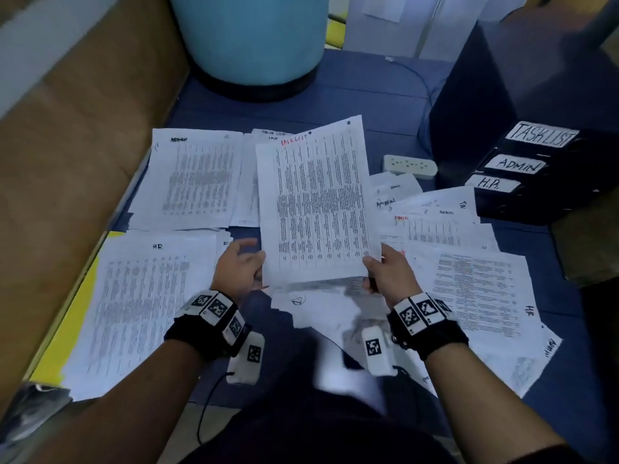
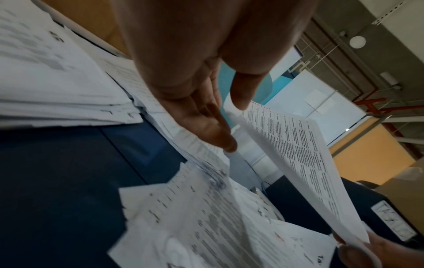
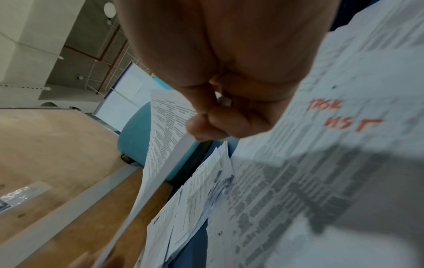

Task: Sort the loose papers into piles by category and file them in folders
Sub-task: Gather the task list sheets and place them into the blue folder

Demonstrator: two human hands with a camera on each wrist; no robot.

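At centre of blue surface (image 1: 385, 105), raised TASKLIST sheet (image 1: 315, 202): right hand (image 1: 390, 274) pinches lower right corner, left hand (image 1: 239, 267) relaxed, fingers loose beside left edge. Lay squarely on tasklist pile (image 1: 268, 137) at 12 o'clock; keep clear of ADMIN pile (image 1: 194, 179) at 10 o'clock.

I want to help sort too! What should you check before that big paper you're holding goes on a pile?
1. Heading readable: ok. The held sheet says TASKLIST in red at its top.
2. Firm hold: ok on one side. The right hand pinches the bottom corner; the left hand is open at the other edge.
3. One sheet or several: cannot tell; a second edge shows behind the top.
4. Matching pile: cannot tell. A sheet headed TASK peeks out behind, mostly hidden.
5. Other piles kept apart: ok. The ADMIN pile and HR pile lie to the left.
6. Folder ready: ok. The TASKLIST binder stands to the right.
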